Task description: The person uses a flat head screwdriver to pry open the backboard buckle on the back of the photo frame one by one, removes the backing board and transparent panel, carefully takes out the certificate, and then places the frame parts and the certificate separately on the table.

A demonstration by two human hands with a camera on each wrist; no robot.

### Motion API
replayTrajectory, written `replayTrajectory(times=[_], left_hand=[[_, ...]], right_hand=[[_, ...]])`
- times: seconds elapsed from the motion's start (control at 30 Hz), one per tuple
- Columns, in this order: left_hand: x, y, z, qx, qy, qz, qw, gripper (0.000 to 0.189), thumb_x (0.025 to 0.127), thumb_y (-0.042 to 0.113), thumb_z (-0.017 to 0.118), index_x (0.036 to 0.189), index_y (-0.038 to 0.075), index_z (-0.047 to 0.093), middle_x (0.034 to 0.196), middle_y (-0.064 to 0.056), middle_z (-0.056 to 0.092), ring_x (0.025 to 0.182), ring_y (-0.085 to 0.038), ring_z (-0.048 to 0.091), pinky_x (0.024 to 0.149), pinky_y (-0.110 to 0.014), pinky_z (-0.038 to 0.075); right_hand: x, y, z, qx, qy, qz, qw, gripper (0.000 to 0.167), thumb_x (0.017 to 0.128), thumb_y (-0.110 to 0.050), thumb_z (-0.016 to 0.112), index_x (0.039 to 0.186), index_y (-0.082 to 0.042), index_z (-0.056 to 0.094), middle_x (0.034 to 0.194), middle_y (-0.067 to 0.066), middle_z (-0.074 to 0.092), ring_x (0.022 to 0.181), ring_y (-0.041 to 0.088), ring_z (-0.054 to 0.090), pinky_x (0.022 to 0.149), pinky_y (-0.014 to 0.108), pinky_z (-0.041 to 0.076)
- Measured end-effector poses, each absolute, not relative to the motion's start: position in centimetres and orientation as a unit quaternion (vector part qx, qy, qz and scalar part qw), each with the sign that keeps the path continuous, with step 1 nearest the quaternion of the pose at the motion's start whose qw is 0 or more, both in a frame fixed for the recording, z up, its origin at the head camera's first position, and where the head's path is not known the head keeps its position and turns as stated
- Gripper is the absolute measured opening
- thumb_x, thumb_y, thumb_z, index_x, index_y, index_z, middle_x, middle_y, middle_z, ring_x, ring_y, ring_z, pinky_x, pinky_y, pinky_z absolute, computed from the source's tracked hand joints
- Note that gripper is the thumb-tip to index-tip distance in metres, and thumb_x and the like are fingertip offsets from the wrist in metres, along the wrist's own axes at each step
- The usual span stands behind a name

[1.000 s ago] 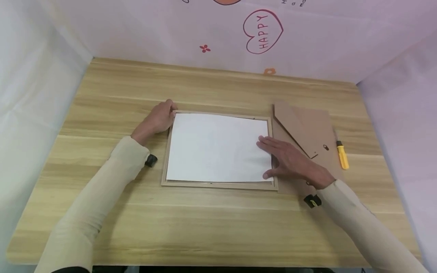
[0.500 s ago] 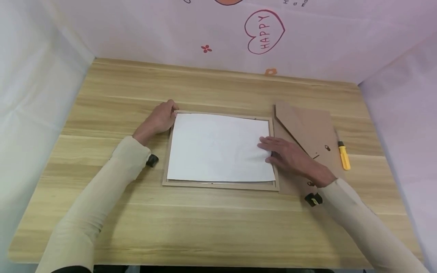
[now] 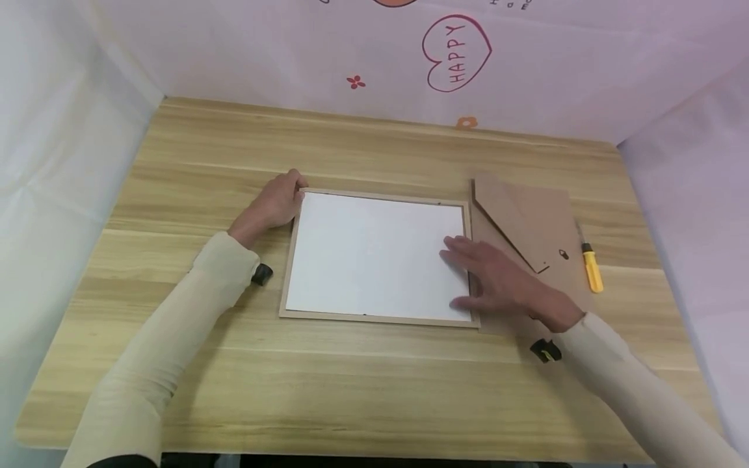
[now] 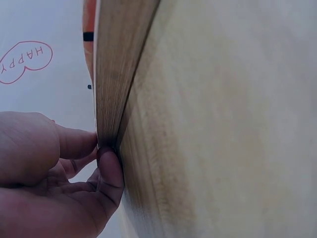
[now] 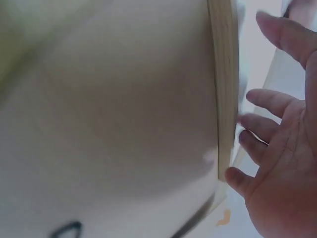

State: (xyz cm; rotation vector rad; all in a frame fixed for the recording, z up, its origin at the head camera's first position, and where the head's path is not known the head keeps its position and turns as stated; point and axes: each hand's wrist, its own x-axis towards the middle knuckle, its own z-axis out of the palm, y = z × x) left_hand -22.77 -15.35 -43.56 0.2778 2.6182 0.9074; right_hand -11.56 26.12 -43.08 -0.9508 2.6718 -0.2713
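A light wooden picture frame (image 3: 380,320) lies flat on the table, a white paper sheet (image 3: 374,253) filling its opening. At the frame's far left corner, my left hand (image 3: 276,200) pinches the wooden edge. The left wrist view shows that hand's thumb and fingers (image 4: 110,171) around the frame's side. Over the sheet's right end my right hand (image 3: 497,276) is spread, fingers straight and holding nothing. In the right wrist view its fingers (image 5: 265,101) reach past the frame's right side (image 5: 225,89), palm toward the sheet.
Right of the frame lies a brown backing board (image 3: 521,221) with a folded-out stand flap and a small black fitting (image 3: 564,254). Beside it rests a yellow-handled screwdriver (image 3: 592,270). White fabric walls (image 3: 263,58) border the table at the back and sides.
The white sheet now sits inside the frame, its near edge down to the lower rail. My right hand's thumb and fingers have spread apart again; the left hand keeps its hold on the corner.
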Motion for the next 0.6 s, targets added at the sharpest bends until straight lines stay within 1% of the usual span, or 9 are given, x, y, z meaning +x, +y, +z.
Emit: replayTrajectory(times=[0.07, 0.13, 0.27, 0.37, 0.47, 0.6], left_hand=[[-22.7, -15.3, -43.5, 0.097, 0.925, 0.320, 0.179, 0.031, 0.105, 0.009, 0.034, 0.131, -0.005, 0.041, 0.126, -0.027, 0.050, 0.115, -0.038, 0.047, 0.100, -0.051, 0.041], [-22.8, -15.3, -43.5, 0.098, 0.926, 0.318, 0.179, 0.031, 0.105, 0.010, 0.034, 0.131, -0.005, 0.041, 0.127, -0.026, 0.050, 0.116, -0.038, 0.048, 0.100, -0.051, 0.042], [-22.8, -15.3, -43.7, 0.103, 0.926, 0.316, 0.179, 0.031, 0.105, 0.010, 0.034, 0.131, -0.005, 0.042, 0.124, -0.026, 0.051, 0.113, -0.037, 0.048, 0.098, -0.050, 0.042], [-22.8, -15.3, -43.6, 0.103, 0.926, 0.318, 0.178, 0.030, 0.105, 0.010, 0.034, 0.130, -0.005, 0.042, 0.123, -0.026, 0.051, 0.111, -0.036, 0.048, 0.097, -0.050, 0.042], [-22.8, -15.3, -43.5, 0.102, 0.925, 0.320, 0.176, 0.031, 0.105, 0.010, 0.034, 0.130, -0.006, 0.042, 0.122, -0.025, 0.051, 0.110, -0.036, 0.047, 0.097, -0.049, 0.042], [-22.8, -15.4, -43.6, 0.100, 0.926, 0.320, 0.175, 0.031, 0.105, 0.010, 0.033, 0.131, -0.006, 0.042, 0.121, -0.025, 0.051, 0.110, -0.035, 0.047, 0.096, -0.049, 0.042]], right_hand=[[-11.3, 26.1, -43.3, -0.333, 0.927, -0.085, 0.150, 0.106, 0.078, -0.065, 0.071, 0.156, -0.010, 0.026, 0.164, 0.014, 0.017, 0.151, 0.035, 0.015, 0.119, 0.058, 0.017], [-11.2, 26.1, -43.4, -0.326, 0.928, -0.078, 0.162, 0.116, 0.073, -0.069, 0.072, 0.157, -0.009, 0.019, 0.166, 0.014, 0.011, 0.152, 0.035, 0.010, 0.120, 0.059, 0.014], [-11.7, 26.3, -43.2, -0.303, 0.929, -0.077, 0.199, 0.130, 0.065, -0.066, 0.080, 0.158, -0.007, 0.011, 0.166, 0.013, 0.005, 0.153, 0.035, 0.006, 0.121, 0.058, 0.012], [-12.3, 26.2, -42.7, -0.295, 0.925, -0.077, 0.225, 0.138, 0.059, -0.065, 0.083, 0.158, -0.005, 0.008, 0.166, 0.014, 0.002, 0.153, 0.036, 0.005, 0.121, 0.059, 0.011], [-12.6, 26.0, -42.4, -0.291, 0.923, -0.076, 0.238, 0.143, 0.055, -0.067, 0.084, 0.157, -0.003, 0.006, 0.166, 0.015, 0.001, 0.153, 0.037, 0.004, 0.120, 0.060, 0.011], [-12.7, 25.7, -42.2, -0.288, 0.923, -0.074, 0.243, 0.144, 0.054, -0.066, 0.085, 0.157, -0.002, 0.007, 0.166, 0.015, 0.001, 0.153, 0.037, 0.005, 0.121, 0.059, 0.011]])
